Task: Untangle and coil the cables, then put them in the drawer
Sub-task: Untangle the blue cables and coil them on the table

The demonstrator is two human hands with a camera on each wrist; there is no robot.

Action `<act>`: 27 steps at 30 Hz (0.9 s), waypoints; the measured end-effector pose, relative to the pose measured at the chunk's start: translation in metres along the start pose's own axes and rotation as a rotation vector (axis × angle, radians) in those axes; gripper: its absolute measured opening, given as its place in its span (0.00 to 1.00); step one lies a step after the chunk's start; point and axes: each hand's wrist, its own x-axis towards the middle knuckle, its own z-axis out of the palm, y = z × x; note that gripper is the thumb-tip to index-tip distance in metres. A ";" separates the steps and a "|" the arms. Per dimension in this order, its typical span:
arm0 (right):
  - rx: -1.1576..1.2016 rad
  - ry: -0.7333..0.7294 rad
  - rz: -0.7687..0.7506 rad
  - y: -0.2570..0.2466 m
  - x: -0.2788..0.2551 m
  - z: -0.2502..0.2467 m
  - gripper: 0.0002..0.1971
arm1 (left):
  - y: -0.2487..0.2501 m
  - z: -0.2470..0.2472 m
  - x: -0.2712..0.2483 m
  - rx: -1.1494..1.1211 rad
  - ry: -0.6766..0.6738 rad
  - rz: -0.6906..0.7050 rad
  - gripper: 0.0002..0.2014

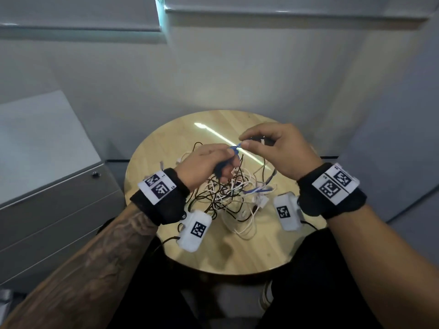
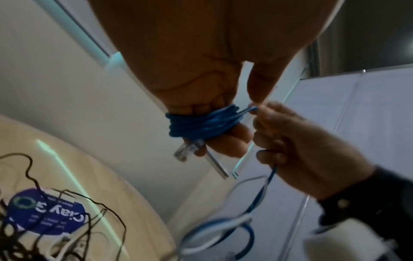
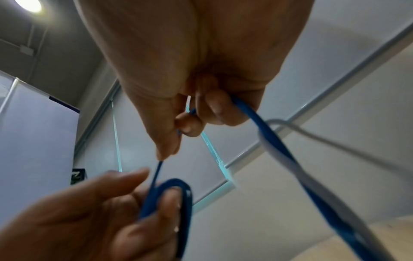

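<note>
A blue network cable [image 2: 201, 123] is wound in several turns round the fingers of my left hand [image 1: 209, 162], its clear plug [image 2: 186, 150] sticking out below the coil. My right hand [image 1: 268, 146] pinches the same blue cable [image 3: 252, 114] just right of the coil, and the free length runs down from it toward the table. In the right wrist view the blue coil [image 3: 178, 194] loops round my left fingers [image 3: 125, 183]. A tangle of brown, white and blue cables [image 1: 228, 193] lies on the round wooden table [image 1: 261, 255] under both hands.
A grey drawer cabinet [image 1: 47, 210] with a lock stands to the left of the table, its drawers closed. A round blue sticker [image 2: 44, 211] lies on the tabletop under the brown wires. Walls close in behind the table.
</note>
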 end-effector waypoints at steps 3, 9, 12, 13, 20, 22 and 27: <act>0.124 0.018 0.022 0.006 -0.001 0.014 0.08 | 0.012 -0.004 -0.003 -0.413 -0.036 -0.064 0.12; 0.131 -0.121 0.128 0.021 -0.005 0.044 0.08 | 0.019 -0.012 -0.002 -1.003 0.049 0.074 0.14; -0.070 -0.272 0.120 0.033 -0.012 0.049 0.06 | 0.019 -0.024 0.009 -1.072 0.259 0.209 0.12; -0.113 -0.316 0.118 0.037 -0.015 0.051 0.06 | 0.018 -0.032 0.014 -1.068 0.327 0.248 0.11; -0.214 -0.335 0.009 0.022 -0.014 0.052 0.09 | -0.020 -0.026 0.033 0.012 0.585 0.289 0.09; -0.218 -0.256 -0.009 0.021 -0.008 0.042 0.09 | -0.038 -0.021 0.029 0.447 0.370 0.242 0.09; -0.036 -0.189 0.064 0.026 -0.008 0.027 0.06 | -0.032 -0.023 0.020 0.741 0.062 0.182 0.11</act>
